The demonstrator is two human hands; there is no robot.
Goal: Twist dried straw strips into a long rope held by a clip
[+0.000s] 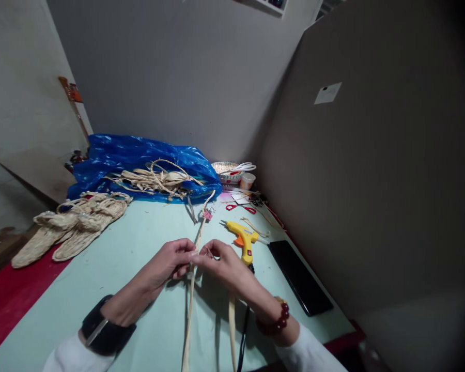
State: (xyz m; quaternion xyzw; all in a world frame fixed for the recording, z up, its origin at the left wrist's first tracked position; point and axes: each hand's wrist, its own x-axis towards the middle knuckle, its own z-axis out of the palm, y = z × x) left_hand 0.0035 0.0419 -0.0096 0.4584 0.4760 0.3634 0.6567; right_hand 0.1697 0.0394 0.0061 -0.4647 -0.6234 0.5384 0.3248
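Note:
My left hand (pixel 174 261) and my right hand (pixel 222 261) meet over the pale green table (pixel 139 243), both pinched on a twisted straw cord (pixel 201 227). The cord runs away from my fingers to a pink binder clip (pixel 208 214) and on toward the blue bag. Two loose flat straw strands (pixel 189 320) hang from my hands toward me. A black band sits on my left wrist, a red bead bracelet on my right.
A yellow glue gun (pixel 244 240) lies right of my hands, a black phone (pixel 300 276) beyond it. Straw sandals (pixel 73 225) lie at left. A blue plastic bag (pixel 139 160) with straw, red scissors (pixel 241 207) and a small basket (pixel 228 171) are at the back. A brown partition (pixel 372 181) borders the right.

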